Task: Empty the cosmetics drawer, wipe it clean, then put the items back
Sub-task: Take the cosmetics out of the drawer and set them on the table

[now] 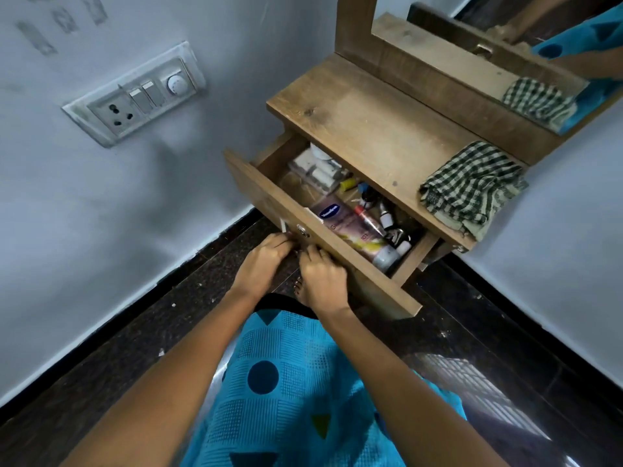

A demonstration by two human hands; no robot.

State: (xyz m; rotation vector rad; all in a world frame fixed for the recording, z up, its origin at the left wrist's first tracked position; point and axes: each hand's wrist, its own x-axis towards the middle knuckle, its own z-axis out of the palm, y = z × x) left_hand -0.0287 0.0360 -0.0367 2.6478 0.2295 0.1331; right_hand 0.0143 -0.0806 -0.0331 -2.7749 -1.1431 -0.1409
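Open drawer mid-frame, cosmetics inside, left hand and right hand just below, both gripping its front panel.

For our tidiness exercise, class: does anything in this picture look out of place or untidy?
The checked cloth lies crumpled at one end of the shelf, part of it hanging over the edge. Inside the open drawer, tubes and bottles lie jumbled, with the Vaseline tube lying diagonally. Nothing looks spilled or broken.
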